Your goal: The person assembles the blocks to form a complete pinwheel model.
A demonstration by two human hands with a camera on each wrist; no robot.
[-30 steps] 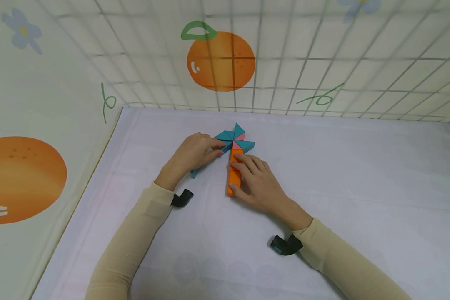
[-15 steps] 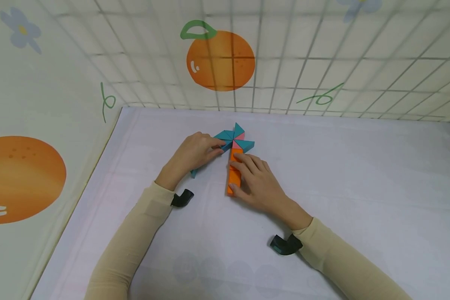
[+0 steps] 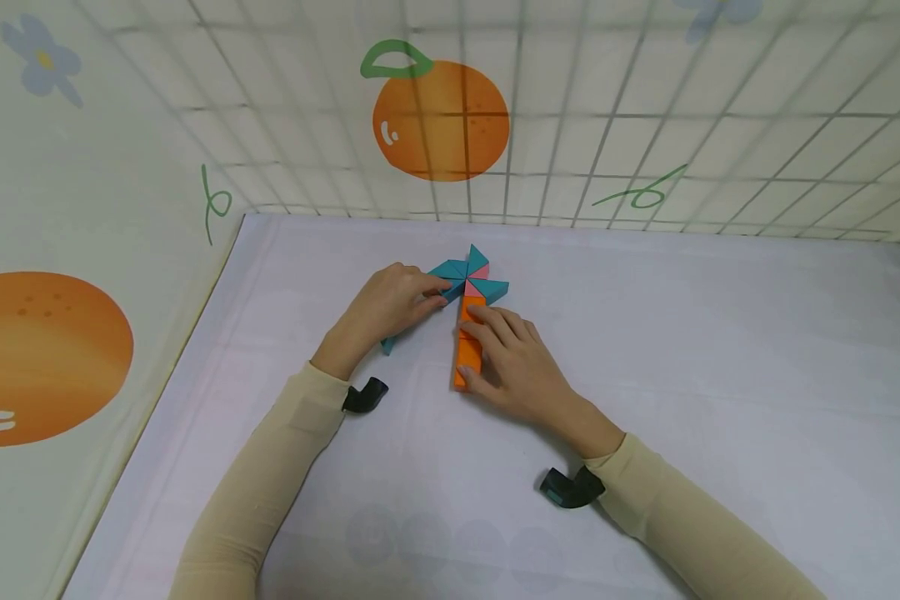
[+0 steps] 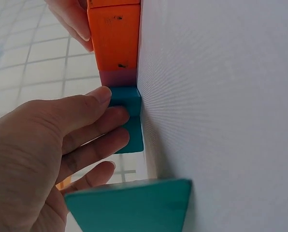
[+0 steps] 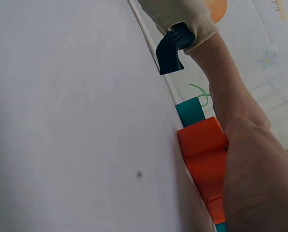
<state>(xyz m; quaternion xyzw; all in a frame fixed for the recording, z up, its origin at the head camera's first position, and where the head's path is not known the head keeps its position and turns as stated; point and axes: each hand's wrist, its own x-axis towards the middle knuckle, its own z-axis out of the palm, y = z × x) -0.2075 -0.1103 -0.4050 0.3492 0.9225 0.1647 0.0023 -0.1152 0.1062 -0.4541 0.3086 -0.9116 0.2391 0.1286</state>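
Note:
In the head view, teal triangular blocks (image 3: 477, 258) and pink ones (image 3: 472, 289) form a pinwheel, with a column of orange blocks (image 3: 468, 357) below it. My left hand (image 3: 393, 300) rests its thumb and fingertips on a teal block (image 3: 456, 293) at the pinwheel's left. Spread along the orange column, my right hand (image 3: 521, 362) touches it with thumb and fingertips. Another teal block (image 3: 387, 345) lies apart, partly hidden under the left wrist; in the left wrist view this teal block (image 4: 129, 208) looms close. The right wrist view shows orange blocks (image 5: 202, 154) partly behind the hand.
A white cloth (image 3: 682, 358) covers the table. Behind it stands a white wall hanging (image 3: 592, 108) with grid lines and a printed orange. A side panel (image 3: 120, 208) rises on the left. Black wrist mounts (image 3: 572, 489) stick out from both beige sleeves.

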